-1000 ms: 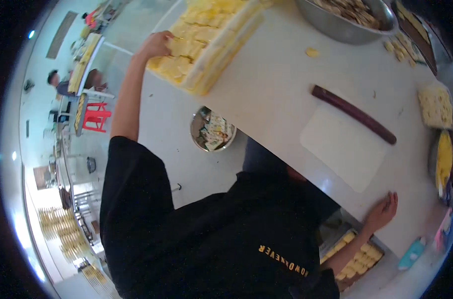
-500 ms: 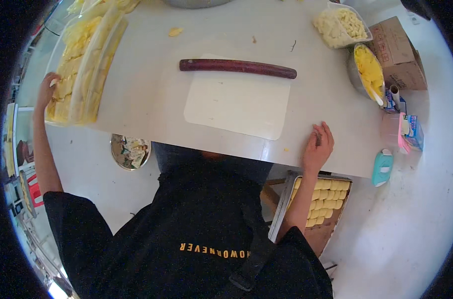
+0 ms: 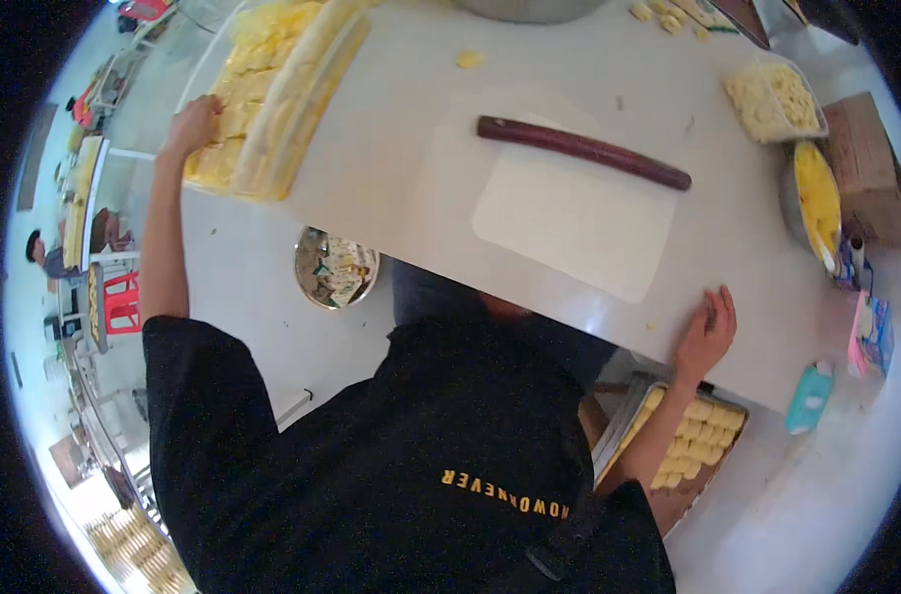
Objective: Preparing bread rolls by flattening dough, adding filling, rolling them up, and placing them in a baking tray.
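My left hand point(image 3: 195, 124) reaches far out to the left and curls over the near corner of a long tray of yellow dough pieces point(image 3: 272, 94) at the table's end. My right hand point(image 3: 706, 332) lies flat with its fingers spread on the white table's near edge point(image 3: 609, 332) and holds nothing. Between the hands lie a white cutting board point(image 3: 569, 213) and, along its far side, a long dark red rolling stick point(image 3: 581, 150). My black shirt hides the space under the table's middle.
A metal bowl of scraps point(image 3: 337, 267) stands on the floor under the table. A tray of yellow pieces point(image 3: 693, 445) sits low by my right arm. A clear tub point(image 3: 772, 99), a metal bowl point(image 3: 817, 198), a cardboard box point(image 3: 866, 168) and a teal bottle point(image 3: 810, 396) stand at the right.
The view has swung, so the table appears turned in the picture. My left hand stays on the tray and my right hand stays flat on the table's edge.
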The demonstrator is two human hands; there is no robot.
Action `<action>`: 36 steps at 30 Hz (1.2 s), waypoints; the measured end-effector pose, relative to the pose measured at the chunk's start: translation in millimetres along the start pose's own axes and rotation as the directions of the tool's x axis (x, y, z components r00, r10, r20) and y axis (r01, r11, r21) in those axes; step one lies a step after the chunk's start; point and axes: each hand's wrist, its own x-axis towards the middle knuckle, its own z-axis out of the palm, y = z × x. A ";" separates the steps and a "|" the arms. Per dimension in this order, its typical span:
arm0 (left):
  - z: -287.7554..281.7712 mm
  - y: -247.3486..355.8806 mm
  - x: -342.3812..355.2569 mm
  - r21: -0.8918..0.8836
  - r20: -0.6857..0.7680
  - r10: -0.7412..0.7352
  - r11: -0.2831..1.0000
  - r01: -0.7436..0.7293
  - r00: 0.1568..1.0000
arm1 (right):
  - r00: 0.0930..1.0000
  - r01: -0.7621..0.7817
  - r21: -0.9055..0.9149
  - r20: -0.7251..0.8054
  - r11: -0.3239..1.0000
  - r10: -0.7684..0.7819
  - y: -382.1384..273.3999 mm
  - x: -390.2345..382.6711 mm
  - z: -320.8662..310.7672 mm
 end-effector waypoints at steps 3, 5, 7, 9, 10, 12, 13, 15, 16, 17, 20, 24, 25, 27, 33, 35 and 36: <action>-4.4 10.5 2.7 0.123 0.082 -0.118 0.986 0.108 0.990 | 0.999 -0.049 0.045 -0.012 0.998 0.050 7.9 -1.6 1.1; -4.9 12.3 -2.1 0.162 0.059 -0.104 0.982 0.094 0.993 | 1.000 -0.027 0.085 -0.012 0.996 0.028 11.6 -2.6 1.7; -4.7 11.1 -13.0 0.133 -0.112 0.033 0.991 -0.018 0.993 | 0.996 0.093 -0.117 0.016 0.989 -0.092 13.2 -3.2 1.0; -6.7 7.1 -24.7 0.099 -0.172 0.103 0.991 -0.087 0.980 | 0.999 0.023 -0.013 0.037 1.000 -0.022 11.9 -2.8 0.3; -8.6 5.4 -27.1 0.024 -0.132 0.051 0.999 -0.048 0.990 | 0.997 0.077 -0.012 0.032 0.997 -0.077 10.4 -2.6 0.3; -13.2 1.3 -30.6 -0.158 -0.085 0.016 0.987 -0.030 0.996 | 0.996 0.074 -0.056 0.060 0.996 -0.071 6.0 -1.7 -1.4; -15.7 -0.6 -29.7 -0.143 -0.080 -0.016 0.990 0.004 0.997 | 0.998 0.059 -0.067 0.026 0.996 -0.058 3.5 -0.7 -2.8; -17.5 -6.3 -30.5 -0.363 -0.082 -0.167 0.923 0.127 0.982 | 0.999 0.052 -0.081 0.014 0.995 -0.051 -0.6 -0.4 -3.3; -16.8 -9.1 -31.2 -0.456 -0.052 -0.260 0.865 0.209 0.964 | 0.999 0.035 -0.071 0.011 0.997 -0.034 -2.1 -0.7 -3.9; -15.8 -12.7 -31.9 -0.467 -0.063 -0.246 0.864 0.189 0.967 | 1.000 0.006 -0.057 0.010 0.998 -0.006 -3.5 -0.7 -4.4; -4.4 -21.9 -35.9 -0.493 -0.169 -0.068 0.870 -0.025 0.983 | 0.997 0.070 -0.033 0.015 0.997 -0.070 -3.7 -0.6 -5.7; 7.8 -31.6 -37.6 -0.249 -0.274 0.026 0.964 -0.097 0.961 | 0.997 0.079 -0.048 0.029 0.996 -0.078 0.3 -0.6 -2.1; 7.2 -31.9 -37.2 -0.247 -0.222 -0.041 0.969 -0.016 0.974 | 0.998 0.061 -0.044 -0.005 0.997 -0.061 2.7 -1.3 -1.6; -1.8 -31.3 -37.2 -0.227 -0.233 -0.050 0.974 -0.004 0.971 | 0.997 0.073 -0.006 0.011 0.997 -0.073 7.8 -2.2 -0.5; -66.6 5.8 -45.8 -0.551 -0.256 -0.304 0.826 0.120 0.918 | 0.976 -0.213 0.377 0.053 0.901 0.209 0.3 9.6 -7.8; -92.0 43.0 -50.2 -0.731 -0.323 -0.323 0.682 -0.017 0.890 | 0.984 -0.177 0.414 0.074 0.893 0.161 -25.6 19.9 -8.1; -95.3 79.2 -57.7 -0.789 -0.311 -0.312 0.611 -0.061 0.898 | 0.982 -0.190 0.426 0.103 0.884 0.161 -44.1 27.7 -6.2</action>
